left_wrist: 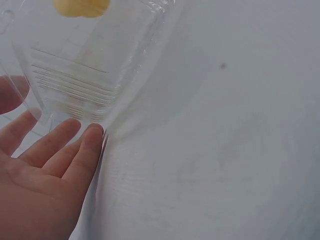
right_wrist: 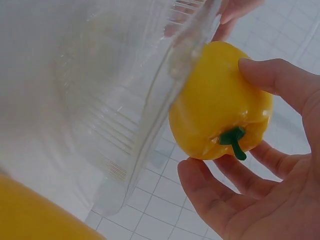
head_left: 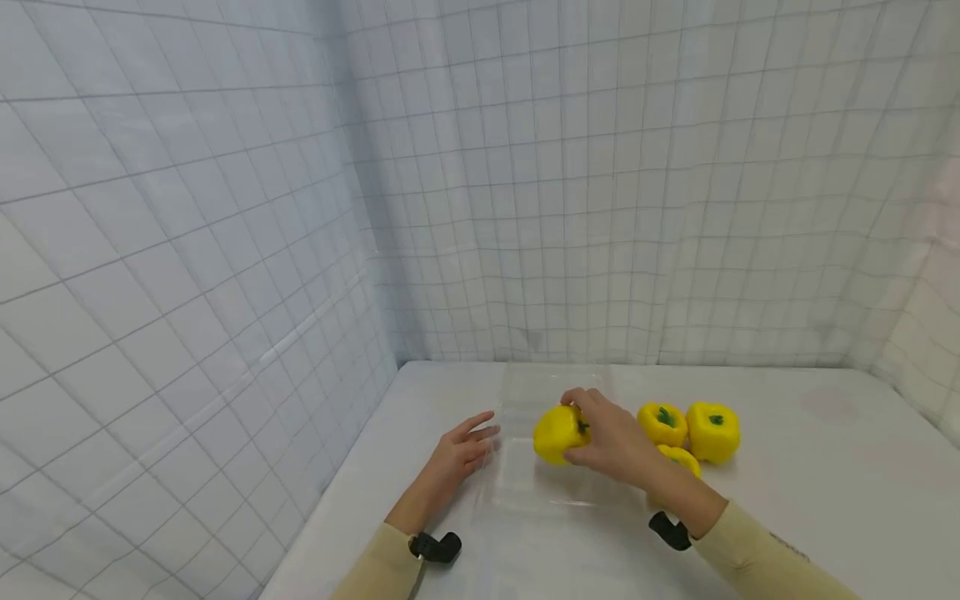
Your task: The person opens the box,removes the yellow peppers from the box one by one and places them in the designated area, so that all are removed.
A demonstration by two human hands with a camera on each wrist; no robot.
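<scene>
A yellow bell pepper [head_left: 557, 435] with a green stem is gripped between the thumb and fingers of my right hand [head_left: 611, 442]. In the head view it overlaps a clear plastic container [head_left: 517, 487] on the white table. The right wrist view shows the same pepper [right_wrist: 220, 100] tilted, its stem toward my palm, close beside the container's rim. My left hand [head_left: 455, 454] is at the container's left side, fingers extended. In the left wrist view those fingertips [left_wrist: 92, 134] touch the clear wall [left_wrist: 75, 82].
Right of the container stand more yellow bell peppers, one at the back [head_left: 663, 423], one farther right [head_left: 713, 432], and one partly hidden [head_left: 682, 458] behind my right forearm. A white gridded cloth [head_left: 570, 208] hangs behind the table and along its left side.
</scene>
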